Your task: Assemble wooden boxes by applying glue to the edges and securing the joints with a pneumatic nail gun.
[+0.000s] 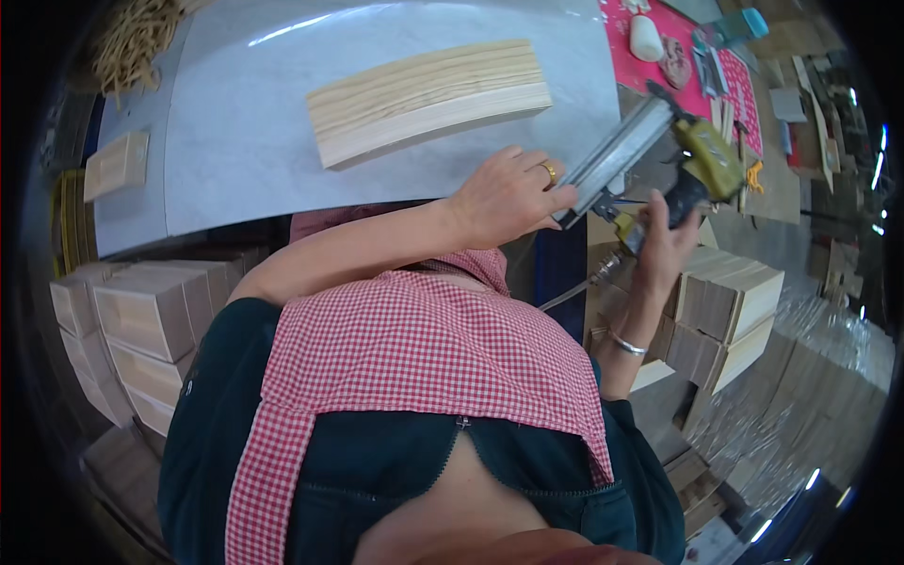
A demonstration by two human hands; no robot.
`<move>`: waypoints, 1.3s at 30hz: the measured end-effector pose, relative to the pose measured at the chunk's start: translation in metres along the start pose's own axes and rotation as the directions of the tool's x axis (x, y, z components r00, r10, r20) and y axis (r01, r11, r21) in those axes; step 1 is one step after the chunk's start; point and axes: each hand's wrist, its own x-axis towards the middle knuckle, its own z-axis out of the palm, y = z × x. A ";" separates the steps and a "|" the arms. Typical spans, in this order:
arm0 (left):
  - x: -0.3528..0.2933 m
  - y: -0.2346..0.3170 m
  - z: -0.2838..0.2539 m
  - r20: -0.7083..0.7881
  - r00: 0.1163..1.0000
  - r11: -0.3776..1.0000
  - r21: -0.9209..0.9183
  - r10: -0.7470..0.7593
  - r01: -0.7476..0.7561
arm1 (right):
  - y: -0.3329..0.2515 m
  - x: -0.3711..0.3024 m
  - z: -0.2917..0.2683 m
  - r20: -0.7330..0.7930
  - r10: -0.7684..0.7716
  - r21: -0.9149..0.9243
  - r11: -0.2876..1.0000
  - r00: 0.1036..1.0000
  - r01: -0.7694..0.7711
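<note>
My right hand [666,247] is wrapped round the dark grip of a yellow-green pneumatic nail gun [714,165], held tilted to the right of my body. A hose runs down from its handle. Across from it, my left hand [507,196], with a ring on one finger, has its fingers closed at the lower end of the gun's long metal magazine [621,151]. Whether a strip of nails sits between those fingers is hidden. Just beyond my left hand lies a long pale wooden piece [433,94] with a slightly slanted placement on the table.
The light grey worktable [245,179] carries a small wooden tray [118,167] at its left edge and a heap of tan bands [137,42] at the far left. A pink cloth [626,47] holds a white bottle [645,40]. Wooden boxes are stacked left [146,315] and right [725,292].
</note>
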 end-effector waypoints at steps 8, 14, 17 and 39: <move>-0.017 -0.019 -0.047 0.032 0.971 0.952 0.205 -0.237 0.226 | -0.090 -0.015 0.002 0.047 -0.189 0.028 0.982 0.981 0.187; -0.022 -0.072 -0.093 -0.070 0.914 0.840 0.371 -0.399 0.395 | -0.107 -0.001 0.024 0.451 -0.021 -0.349 0.916 0.892 0.198; -0.022 -0.072 -0.114 0.097 0.818 0.780 0.381 -0.567 0.496 | -0.107 0.009 0.033 0.520 0.094 -0.489 0.848 0.849 0.206; -0.045 -0.093 -0.103 0.119 0.800 0.740 0.478 -0.588 0.473 | -0.112 0.033 0.053 0.554 0.238 -0.504 0.859 0.798 0.094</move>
